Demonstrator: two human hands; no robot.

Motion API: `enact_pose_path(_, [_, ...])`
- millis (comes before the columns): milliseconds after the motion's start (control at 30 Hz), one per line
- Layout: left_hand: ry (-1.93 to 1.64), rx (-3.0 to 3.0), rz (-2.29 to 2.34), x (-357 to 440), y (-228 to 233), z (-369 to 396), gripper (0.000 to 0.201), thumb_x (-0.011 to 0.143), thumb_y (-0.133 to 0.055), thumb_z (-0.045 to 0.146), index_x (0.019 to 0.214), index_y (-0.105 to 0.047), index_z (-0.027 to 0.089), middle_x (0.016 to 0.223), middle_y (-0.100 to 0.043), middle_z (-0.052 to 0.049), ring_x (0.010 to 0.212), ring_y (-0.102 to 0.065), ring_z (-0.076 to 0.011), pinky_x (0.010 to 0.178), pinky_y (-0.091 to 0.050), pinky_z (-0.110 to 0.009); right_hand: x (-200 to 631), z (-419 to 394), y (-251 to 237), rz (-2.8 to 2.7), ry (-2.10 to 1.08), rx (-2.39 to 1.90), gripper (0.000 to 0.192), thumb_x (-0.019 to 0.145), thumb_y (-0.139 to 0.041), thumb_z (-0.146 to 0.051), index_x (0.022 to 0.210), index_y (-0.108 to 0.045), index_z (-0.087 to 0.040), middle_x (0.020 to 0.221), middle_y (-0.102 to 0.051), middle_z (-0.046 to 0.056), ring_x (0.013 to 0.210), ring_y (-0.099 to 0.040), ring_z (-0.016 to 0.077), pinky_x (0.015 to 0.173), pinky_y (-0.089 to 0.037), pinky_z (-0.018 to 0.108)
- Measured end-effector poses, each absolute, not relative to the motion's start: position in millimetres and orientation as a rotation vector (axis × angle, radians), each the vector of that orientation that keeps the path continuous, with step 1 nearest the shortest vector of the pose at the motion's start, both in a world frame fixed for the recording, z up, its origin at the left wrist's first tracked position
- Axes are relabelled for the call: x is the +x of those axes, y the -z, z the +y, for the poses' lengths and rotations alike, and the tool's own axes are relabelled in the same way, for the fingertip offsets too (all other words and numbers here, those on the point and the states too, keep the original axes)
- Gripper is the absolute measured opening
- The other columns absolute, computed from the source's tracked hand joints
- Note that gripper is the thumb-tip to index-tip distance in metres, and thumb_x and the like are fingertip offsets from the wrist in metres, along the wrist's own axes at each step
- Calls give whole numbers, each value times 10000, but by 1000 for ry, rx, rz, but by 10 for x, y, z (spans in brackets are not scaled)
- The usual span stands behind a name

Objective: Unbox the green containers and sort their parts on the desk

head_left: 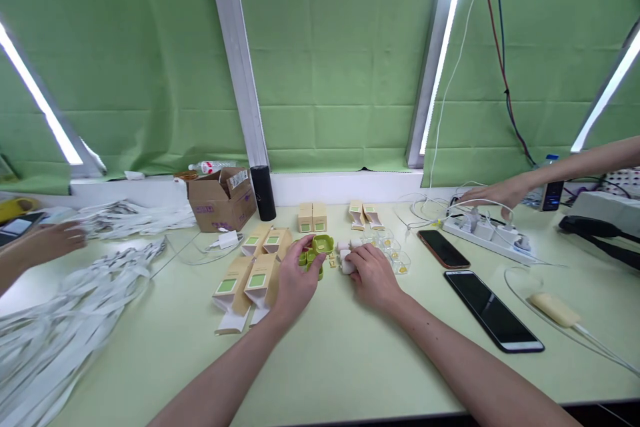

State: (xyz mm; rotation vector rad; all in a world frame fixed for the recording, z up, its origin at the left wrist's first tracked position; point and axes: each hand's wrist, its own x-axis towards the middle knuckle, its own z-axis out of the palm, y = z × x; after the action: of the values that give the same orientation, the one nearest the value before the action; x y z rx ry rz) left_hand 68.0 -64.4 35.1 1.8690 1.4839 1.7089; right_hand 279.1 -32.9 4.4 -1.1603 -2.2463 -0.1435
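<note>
My left hand (pixel 295 283) rests on the pale green table (pixel 325 360), its fingers on a cluster of small green plastic pieces (pixel 316 250). My right hand (pixel 373 273) lies just to the right, fingers curled around a small white piece (pixel 346 265). Several tan cartons with green labels (pixel 247 280) lie open-ended left of my left hand. Two shut tan boxes (pixel 313 217) and two open ones (pixel 364 215) stand farther back. Small clear cups with yellow contents (pixel 395 257) sit right of my right hand.
Two phones (pixel 493 310) (pixel 443 248) lie screen-up on the right, near a power strip (pixel 487 233) touched by another person's hand (pixel 493 195). A cardboard box (pixel 220 200), black cylinder (pixel 263 192) and white straps (pixel 60 300) fill the left, where another person's hand (pixel 55 240) reaches in.
</note>
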Motion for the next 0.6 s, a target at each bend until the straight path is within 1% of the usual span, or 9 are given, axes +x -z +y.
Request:
enact_pose_path(167, [-1710, 1877, 1476, 689, -363, -651, 380, 914, -688, 402, 1237, -670, 202, 1132, -740, -89, 1028, -697, -240, 930, -572, -379, 2798, -314, -28, -2256, 159, -1157, 358, 797, -684, -48, 1116, -661, -210, 1128, -710, 87, 1085, -557, 298, 905, -453, 423])
enact_pose_path(333, [-1720, 1865, 1472, 684, -364, -648, 382, 916, -692, 408, 1242, -670, 212, 1147, -738, -88, 1035, -692, -240, 942, -566, -382, 2797, -290, -10, -2259, 187, -1172, 328, 810, -687, -54, 1092, -660, -219, 1113, -716, 90, 1076, -565, 297, 878, -443, 416])
enact_pose_path(600, [-1717, 1857, 1490, 687, -365, -650, 392, 907, -695, 418, 1235, -675, 203, 1132, -739, -91, 1034, -689, -245, 951, -557, -386, 2803, -294, -1, -2264, 171, -1180, 363, 797, -677, -48, 1117, -658, -217, 1127, -714, 85, 1085, -560, 296, 893, -444, 417])
